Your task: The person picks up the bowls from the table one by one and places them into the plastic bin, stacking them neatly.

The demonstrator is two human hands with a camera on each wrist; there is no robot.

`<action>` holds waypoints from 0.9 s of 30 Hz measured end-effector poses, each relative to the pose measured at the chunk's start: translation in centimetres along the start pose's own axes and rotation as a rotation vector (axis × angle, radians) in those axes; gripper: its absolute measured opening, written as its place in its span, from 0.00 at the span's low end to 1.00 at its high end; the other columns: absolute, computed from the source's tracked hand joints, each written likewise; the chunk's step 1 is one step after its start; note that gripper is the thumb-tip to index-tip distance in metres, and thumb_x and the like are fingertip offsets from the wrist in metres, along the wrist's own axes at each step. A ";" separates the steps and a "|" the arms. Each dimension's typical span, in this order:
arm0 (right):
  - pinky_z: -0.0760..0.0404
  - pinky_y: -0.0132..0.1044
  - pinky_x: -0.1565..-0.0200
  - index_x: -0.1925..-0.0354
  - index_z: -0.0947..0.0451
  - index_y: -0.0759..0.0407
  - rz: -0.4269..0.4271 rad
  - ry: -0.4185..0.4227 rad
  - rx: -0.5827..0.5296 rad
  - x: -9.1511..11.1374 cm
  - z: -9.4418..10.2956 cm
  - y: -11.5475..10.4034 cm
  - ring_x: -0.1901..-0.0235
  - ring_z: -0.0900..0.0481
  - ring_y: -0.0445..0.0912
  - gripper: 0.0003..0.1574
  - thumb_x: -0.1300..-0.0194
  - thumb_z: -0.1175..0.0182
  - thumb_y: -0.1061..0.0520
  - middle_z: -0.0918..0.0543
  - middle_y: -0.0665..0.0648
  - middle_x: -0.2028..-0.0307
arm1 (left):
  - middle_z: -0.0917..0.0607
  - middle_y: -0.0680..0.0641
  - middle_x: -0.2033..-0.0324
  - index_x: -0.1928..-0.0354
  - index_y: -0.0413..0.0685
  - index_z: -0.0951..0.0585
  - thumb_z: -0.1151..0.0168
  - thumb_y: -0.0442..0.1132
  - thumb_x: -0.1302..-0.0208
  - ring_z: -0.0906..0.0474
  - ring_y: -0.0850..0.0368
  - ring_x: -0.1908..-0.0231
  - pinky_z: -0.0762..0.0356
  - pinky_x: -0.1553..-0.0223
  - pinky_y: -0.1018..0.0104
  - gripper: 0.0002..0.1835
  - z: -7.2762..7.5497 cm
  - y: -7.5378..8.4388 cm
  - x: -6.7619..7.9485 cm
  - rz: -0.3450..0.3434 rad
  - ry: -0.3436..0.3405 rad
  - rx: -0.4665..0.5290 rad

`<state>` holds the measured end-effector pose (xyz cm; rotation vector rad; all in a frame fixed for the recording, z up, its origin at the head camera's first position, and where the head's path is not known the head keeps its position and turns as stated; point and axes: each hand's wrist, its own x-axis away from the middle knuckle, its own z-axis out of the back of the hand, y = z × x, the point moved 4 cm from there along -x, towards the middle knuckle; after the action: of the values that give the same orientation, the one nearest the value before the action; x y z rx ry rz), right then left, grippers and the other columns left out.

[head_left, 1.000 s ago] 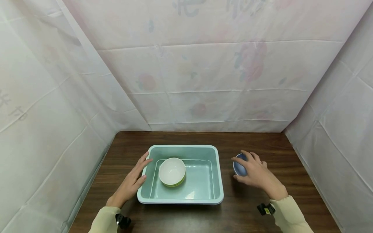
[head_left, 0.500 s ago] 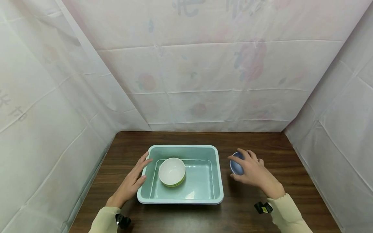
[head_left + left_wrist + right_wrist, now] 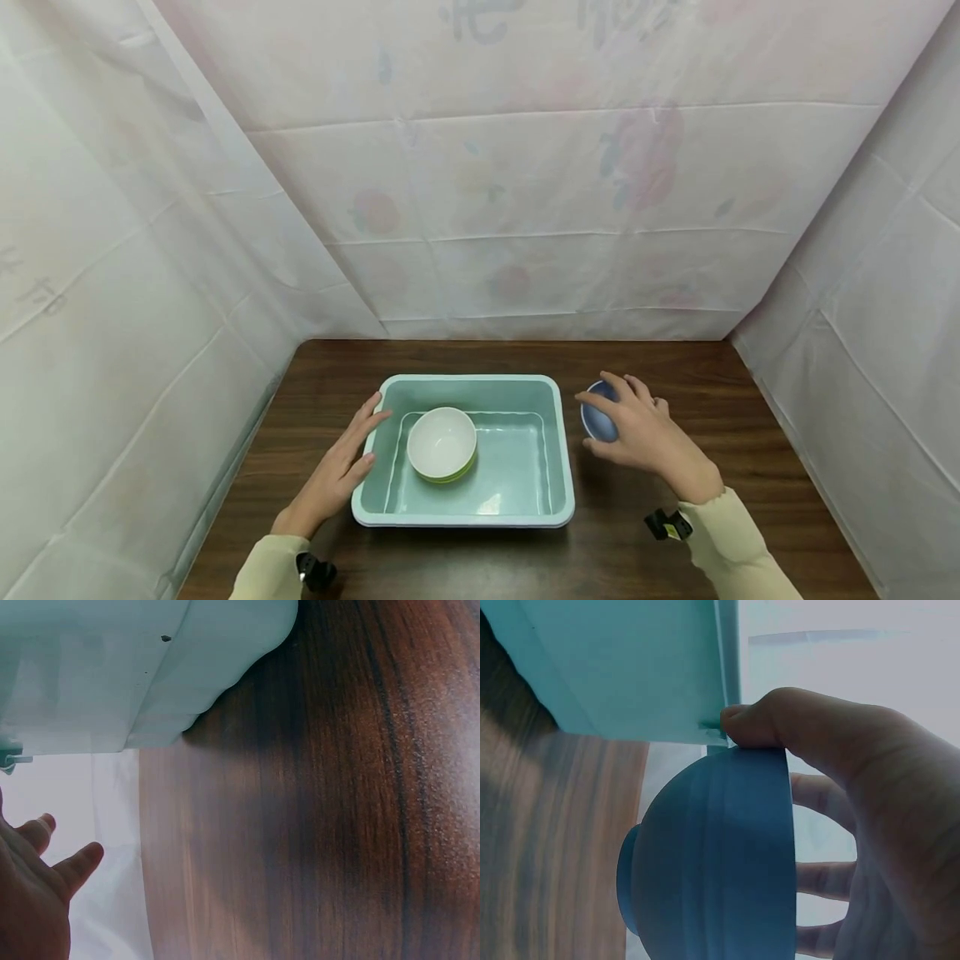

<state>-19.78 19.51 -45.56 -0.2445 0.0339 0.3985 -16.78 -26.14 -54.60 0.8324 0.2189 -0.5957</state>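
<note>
With my right hand (image 3: 647, 435) I grip a small blue bowl (image 3: 598, 423) by its rim, just right of the pale green plastic tub (image 3: 521, 467). In the right wrist view the blue bowl's (image 3: 720, 855) outer wall and foot ring show, with my thumb on the near rim and fingers across the opening. My left hand (image 3: 330, 482) rests at the tub's left rim, fingers fairly straight. Inside the tub, left of its middle, a white-inside bowl (image 3: 441, 442) is stacked with yellow-green edges (image 3: 447, 478) showing beneath.
Dark wood-grain table (image 3: 480, 571) lies under everything. White printed sheets (image 3: 510, 183) hang behind and at both sides, close to the table's edges. A small black camera (image 3: 667, 525) is strapped at the right wrist, another (image 3: 315, 572) at the left.
My right hand has carried the blue bowl left and slightly away from me, nearer the tub's right rim. The left hand, the tub and the bowls inside it stay put.
</note>
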 end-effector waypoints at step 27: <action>0.29 0.76 0.49 0.31 0.24 0.40 0.091 -0.004 -0.012 -2.2 2.3 -4.1 0.28 0.40 0.72 0.40 0.41 0.27 0.38 0.38 0.66 0.24 | 0.48 0.41 0.18 0.21 0.52 0.37 0.46 0.27 0.32 0.53 0.54 0.18 0.57 0.28 0.84 0.37 0.2 0.4 -0.1 0.000 0.003 0.002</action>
<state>-20.28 15.54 -42.18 -0.2546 0.0389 0.4894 -16.57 -26.00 -54.20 0.8351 0.2211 -0.5948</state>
